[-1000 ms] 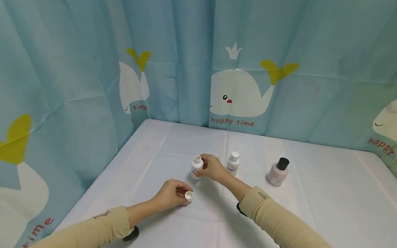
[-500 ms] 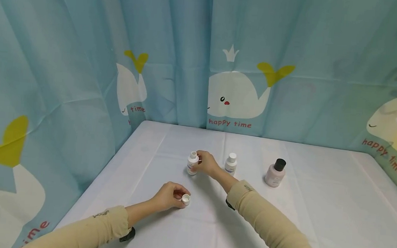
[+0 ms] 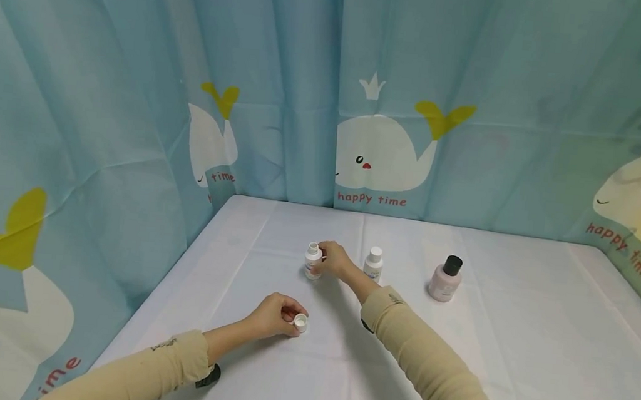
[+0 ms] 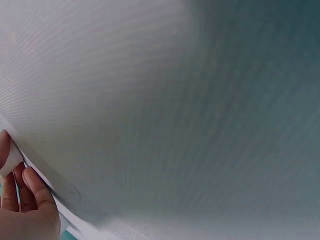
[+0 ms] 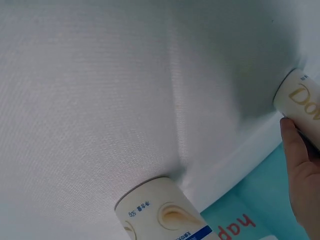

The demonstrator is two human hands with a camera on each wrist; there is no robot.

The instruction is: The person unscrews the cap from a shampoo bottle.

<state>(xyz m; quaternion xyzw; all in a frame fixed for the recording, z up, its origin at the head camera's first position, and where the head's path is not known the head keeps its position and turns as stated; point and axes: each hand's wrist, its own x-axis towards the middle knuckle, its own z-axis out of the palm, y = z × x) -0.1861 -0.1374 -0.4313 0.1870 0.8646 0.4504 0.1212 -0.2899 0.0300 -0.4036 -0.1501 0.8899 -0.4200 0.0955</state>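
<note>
Between thumb and fingers, my left hand (image 3: 274, 316) pinches a small white screw cap (image 3: 301, 323), its hollow side facing up, low over or on the tablecloth. That cap (image 4: 12, 159) shows only partly in the left wrist view. Farther back, my right hand (image 3: 335, 261) holds a small white bottle (image 3: 312, 262) by its right side. The bottle is upright with its neck uncovered. Gold lettering shows on this bottle (image 5: 300, 100) in the right wrist view, its base against the cloth. A capped white bottle (image 3: 374, 266) stands just right of my right hand.
A pink bottle (image 3: 444, 283) with a black cap stands farther right on the white-covered table (image 3: 537, 317). Behind the table and along its left side hangs a blue curtain (image 3: 291, 66) with whale prints. My right forearm crosses in front of the capped white bottle.
My right hand has shifted the uncapped bottle slightly left and away, and it has hardly moved over the last half second. My left hand keeps its pinch on the cap, nearly still.
</note>
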